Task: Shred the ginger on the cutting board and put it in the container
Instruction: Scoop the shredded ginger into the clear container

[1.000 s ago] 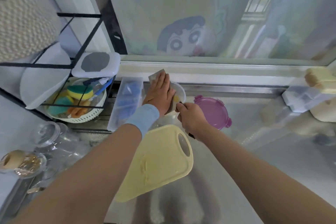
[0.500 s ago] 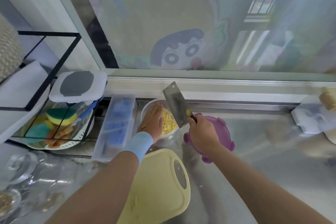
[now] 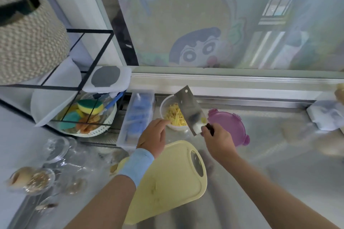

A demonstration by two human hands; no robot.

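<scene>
Shredded yellow ginger (image 3: 176, 115) lies in a round clear container (image 3: 163, 107) at the back of the steel counter. My right hand (image 3: 218, 140) grips the dark handle of a cleaver (image 3: 189, 110), whose blade is raised and tilted over the container's right side. My left hand (image 3: 153, 136), with a blue wristband, hovers just in front of the container's near-left rim, fingers loosely curled and holding nothing. The pale yellow cutting board (image 3: 167, 180) lies on the counter below both hands with only faint marks on it.
A purple lid (image 3: 229, 127) lies right of the container. A clear long box (image 3: 138, 117) stands to its left, then a black wire rack with a white basket of sponges (image 3: 87, 115). Glass jars (image 3: 31, 178) stand at the near left. A window sill (image 3: 242, 82) runs behind.
My left hand came off the cleaver blade and out of the container, back toward its near rim. My right hand lifted the cleaver clear, leaving the ginger shreds in the container.
</scene>
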